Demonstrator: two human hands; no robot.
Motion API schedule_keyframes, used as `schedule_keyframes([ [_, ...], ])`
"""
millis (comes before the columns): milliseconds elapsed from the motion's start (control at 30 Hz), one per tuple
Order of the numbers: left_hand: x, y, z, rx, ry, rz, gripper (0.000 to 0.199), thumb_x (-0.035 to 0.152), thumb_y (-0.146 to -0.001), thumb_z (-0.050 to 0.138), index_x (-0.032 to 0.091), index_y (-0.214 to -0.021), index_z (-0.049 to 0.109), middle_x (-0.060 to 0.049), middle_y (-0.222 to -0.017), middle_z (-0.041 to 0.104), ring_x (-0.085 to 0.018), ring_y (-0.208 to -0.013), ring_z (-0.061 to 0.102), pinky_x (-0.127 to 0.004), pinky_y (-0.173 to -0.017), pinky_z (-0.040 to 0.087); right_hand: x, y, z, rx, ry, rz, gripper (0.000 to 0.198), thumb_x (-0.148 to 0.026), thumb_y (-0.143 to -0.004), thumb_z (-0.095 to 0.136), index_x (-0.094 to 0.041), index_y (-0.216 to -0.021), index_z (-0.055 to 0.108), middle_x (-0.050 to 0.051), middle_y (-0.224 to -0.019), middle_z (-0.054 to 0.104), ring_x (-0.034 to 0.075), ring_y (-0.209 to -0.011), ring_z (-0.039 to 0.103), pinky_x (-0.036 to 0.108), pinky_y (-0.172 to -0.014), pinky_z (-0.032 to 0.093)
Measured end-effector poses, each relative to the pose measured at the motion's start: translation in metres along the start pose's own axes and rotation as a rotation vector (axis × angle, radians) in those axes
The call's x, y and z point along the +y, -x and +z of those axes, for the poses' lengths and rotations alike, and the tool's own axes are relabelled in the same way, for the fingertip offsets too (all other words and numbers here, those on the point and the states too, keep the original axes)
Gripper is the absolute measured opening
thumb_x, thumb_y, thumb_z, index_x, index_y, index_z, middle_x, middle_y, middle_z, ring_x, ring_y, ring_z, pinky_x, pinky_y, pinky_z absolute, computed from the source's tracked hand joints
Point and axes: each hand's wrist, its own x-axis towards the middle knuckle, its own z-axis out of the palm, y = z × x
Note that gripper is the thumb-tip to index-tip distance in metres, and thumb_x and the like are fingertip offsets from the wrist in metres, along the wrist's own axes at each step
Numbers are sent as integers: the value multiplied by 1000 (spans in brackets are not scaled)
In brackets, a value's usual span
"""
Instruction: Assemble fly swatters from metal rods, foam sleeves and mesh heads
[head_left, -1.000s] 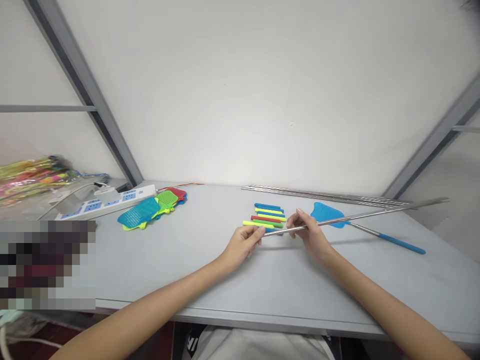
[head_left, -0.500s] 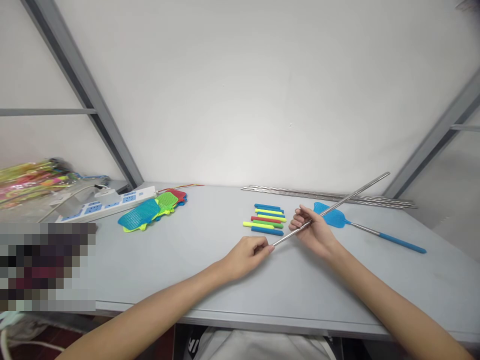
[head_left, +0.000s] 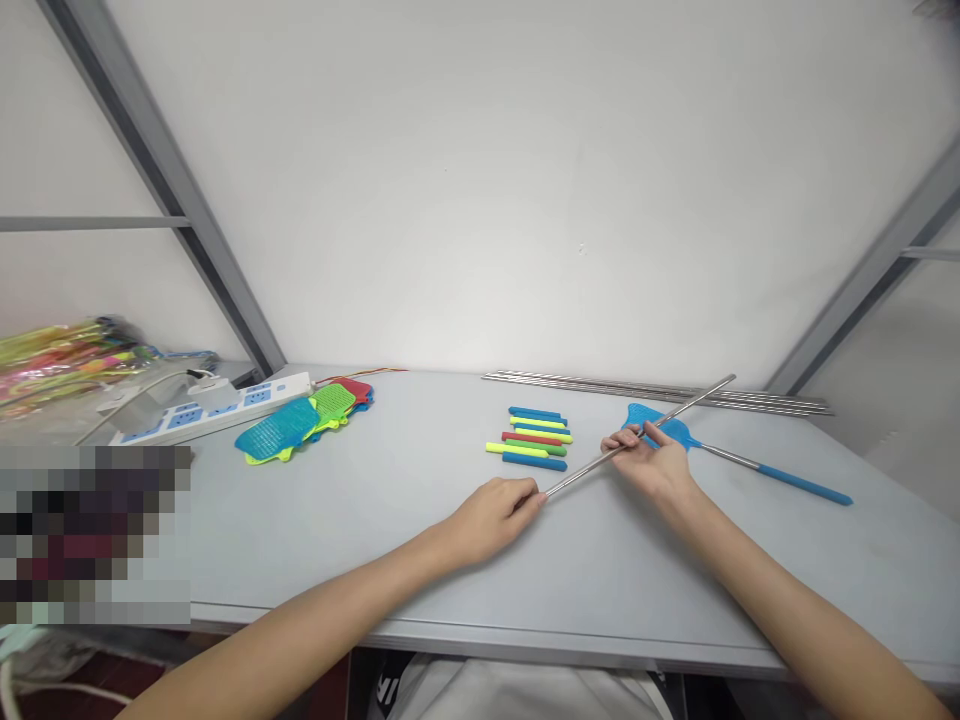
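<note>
A thin silvery metal rod (head_left: pixel 581 472) slants up to the right above the table. My left hand (head_left: pixel 495 512) pinches its lower end between thumb and fingers. Farther up, my right hand (head_left: pixel 651 462) is palm-up with its fingers and thumb closed round the rod. Behind my right hand lies a fly swatter with a blue head (head_left: pixel 675 430), a metal shaft and a blue grip (head_left: pixel 806 484); my hand and the rod hide part of the head. Several coloured handle tubes (head_left: pixel 534 452), blue, yellow, red and green, lie side by side just beyond my hands.
More metal rods (head_left: pixel 600 385) lie along the wall. To the left are overlapping swatter heads (head_left: pixel 277 440) in blue, green and red, beside a white power strip (head_left: pixel 225 412) with cables. Bagged colourful items (head_left: pixel 67 360) sit at the far left. A pixelated patch covers the lower left.
My right hand has shifted a little to the right and its fingers have closed more round the rod. The rod's far tip now sits lower and farther left. My left hand has barely moved.
</note>
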Motion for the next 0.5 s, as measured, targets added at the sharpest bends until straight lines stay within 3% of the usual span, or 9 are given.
schedule_keyframes([
  [200,-1,0,10,11,-119,-35,31,33,-85,20,18,-65,38,1,-58,44,-11,-54,41,-21,-53,28,5,4,-1,34,-47,-27,27,-17,-78,23,-17,-51,18,-5,-41,18,7,-33,21,21,-36,25],
  [500,-7,4,23,15,-240,-73,31,30,-85,20,19,-66,40,-1,-57,48,-14,-54,44,-23,-52,27,18,7,-5,-1,3,-97,31,-18,-77,28,-17,-49,15,-6,-38,16,6,-32,17,20,-34,22],
])
